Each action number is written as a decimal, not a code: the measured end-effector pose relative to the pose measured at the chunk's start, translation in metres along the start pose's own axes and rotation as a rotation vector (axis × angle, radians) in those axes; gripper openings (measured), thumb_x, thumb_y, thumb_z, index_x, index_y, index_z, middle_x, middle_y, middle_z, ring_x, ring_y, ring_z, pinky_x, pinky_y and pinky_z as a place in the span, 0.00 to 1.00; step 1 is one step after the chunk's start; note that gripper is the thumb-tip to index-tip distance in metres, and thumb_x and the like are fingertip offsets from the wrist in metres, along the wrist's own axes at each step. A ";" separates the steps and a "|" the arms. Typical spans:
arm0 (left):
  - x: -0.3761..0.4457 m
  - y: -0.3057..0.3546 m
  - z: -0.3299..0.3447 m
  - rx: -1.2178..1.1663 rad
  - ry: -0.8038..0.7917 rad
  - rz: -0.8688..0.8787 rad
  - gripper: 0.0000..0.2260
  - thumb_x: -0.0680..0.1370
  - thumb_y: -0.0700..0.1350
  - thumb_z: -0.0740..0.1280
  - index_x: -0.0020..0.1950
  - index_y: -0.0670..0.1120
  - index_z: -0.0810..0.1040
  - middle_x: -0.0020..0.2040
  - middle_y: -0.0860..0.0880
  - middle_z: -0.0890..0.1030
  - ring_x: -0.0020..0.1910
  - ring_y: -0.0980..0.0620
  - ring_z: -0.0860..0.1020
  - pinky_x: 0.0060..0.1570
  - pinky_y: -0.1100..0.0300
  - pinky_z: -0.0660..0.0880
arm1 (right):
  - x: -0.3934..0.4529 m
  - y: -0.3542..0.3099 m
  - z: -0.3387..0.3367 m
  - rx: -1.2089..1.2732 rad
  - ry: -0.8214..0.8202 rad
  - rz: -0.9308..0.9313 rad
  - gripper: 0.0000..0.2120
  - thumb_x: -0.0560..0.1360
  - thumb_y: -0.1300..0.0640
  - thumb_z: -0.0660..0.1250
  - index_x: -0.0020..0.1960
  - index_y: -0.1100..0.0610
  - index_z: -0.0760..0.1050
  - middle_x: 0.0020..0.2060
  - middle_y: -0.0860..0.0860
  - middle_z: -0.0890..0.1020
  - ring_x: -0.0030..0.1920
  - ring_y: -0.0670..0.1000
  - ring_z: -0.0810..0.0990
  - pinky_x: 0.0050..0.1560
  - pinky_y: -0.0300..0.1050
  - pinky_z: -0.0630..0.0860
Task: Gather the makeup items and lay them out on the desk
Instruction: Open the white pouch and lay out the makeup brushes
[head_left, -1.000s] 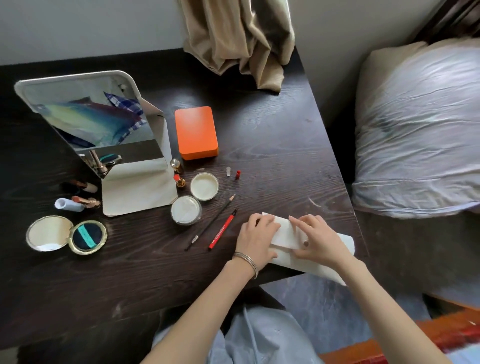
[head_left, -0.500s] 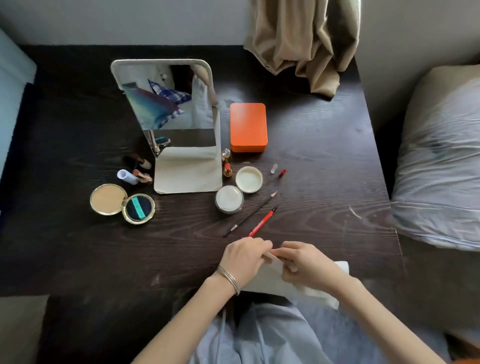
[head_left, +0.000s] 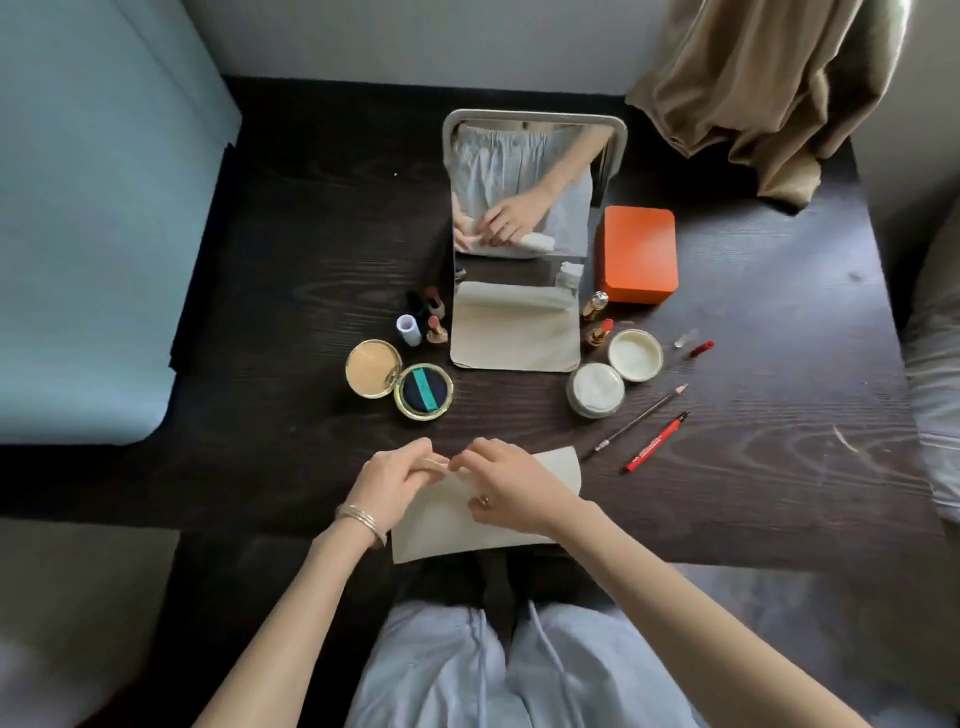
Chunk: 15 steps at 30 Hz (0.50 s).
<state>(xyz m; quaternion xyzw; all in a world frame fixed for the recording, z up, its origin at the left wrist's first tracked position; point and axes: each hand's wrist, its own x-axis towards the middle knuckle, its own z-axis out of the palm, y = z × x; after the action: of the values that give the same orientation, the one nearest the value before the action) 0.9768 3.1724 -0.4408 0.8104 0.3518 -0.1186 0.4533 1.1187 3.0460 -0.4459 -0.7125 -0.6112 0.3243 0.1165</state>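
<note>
Both hands sit at the near edge of the dark wood desk (head_left: 270, 322), on a flat cream pouch (head_left: 447, 519) that looks soft like cloth. Left hand (head_left: 392, 486) w/ silver bangles and right hand (head_left: 511, 491) w/ a ring have curled fingers, tips meeting, pinching the pouch's top edge; can't tell just what part is held.

Landmark = the stand-up mirror (head_left: 524, 208), a rounded rectangle w/ a cream fold-out base.
- Right of mirror: smooth orange box (head_left: 638, 253), rounded corners.
- Front-right of mirror: 2 round white jars (head_left: 615, 374), touching; 2 small gold lipsticks (head_left: 597, 319) just behind them; a thin dark pencil (head_left: 636, 422) and a red pencil (head_left: 655, 442) side by side, slanted; a tiny clear cap and red bit (head_left: 693, 343) further right.
- Front-left of mirror: open round gold compact (head_left: 399, 376), tan powder in one half, dark puff w/ green band in the other; a few small lipsticks (head_left: 426, 319) standing behind it.

Vs. a sec ago: the pouch lay at the desk's right corner, partly over the edge; now it's straight in front of the mirror. The view has swung left too.
</note>
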 end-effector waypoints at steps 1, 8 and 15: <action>0.003 -0.005 -0.004 0.002 -0.005 0.011 0.15 0.76 0.44 0.66 0.33 0.57 0.67 0.47 0.60 0.81 0.51 0.57 0.79 0.48 0.61 0.72 | 0.005 -0.002 0.005 -0.022 -0.001 0.011 0.24 0.70 0.57 0.66 0.65 0.56 0.70 0.57 0.54 0.74 0.54 0.57 0.73 0.54 0.50 0.70; 0.016 -0.022 -0.010 0.055 0.011 0.040 0.03 0.76 0.42 0.66 0.42 0.45 0.75 0.51 0.51 0.82 0.51 0.54 0.78 0.50 0.60 0.73 | -0.002 -0.004 0.019 -0.102 0.103 0.070 0.21 0.70 0.58 0.70 0.61 0.63 0.75 0.60 0.62 0.75 0.56 0.63 0.76 0.56 0.54 0.75; -0.014 -0.006 -0.003 0.488 0.456 0.086 0.11 0.67 0.44 0.74 0.39 0.47 0.71 0.38 0.48 0.74 0.40 0.48 0.73 0.37 0.57 0.69 | -0.011 -0.014 0.032 -0.282 0.191 0.069 0.19 0.63 0.62 0.78 0.53 0.65 0.81 0.55 0.61 0.82 0.55 0.63 0.81 0.53 0.56 0.79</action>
<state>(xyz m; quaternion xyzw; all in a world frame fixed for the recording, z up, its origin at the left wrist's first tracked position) 0.9625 3.1702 -0.4363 0.9149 0.3706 0.0043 0.1602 1.0877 3.0309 -0.4594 -0.7700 -0.6119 0.1698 0.0618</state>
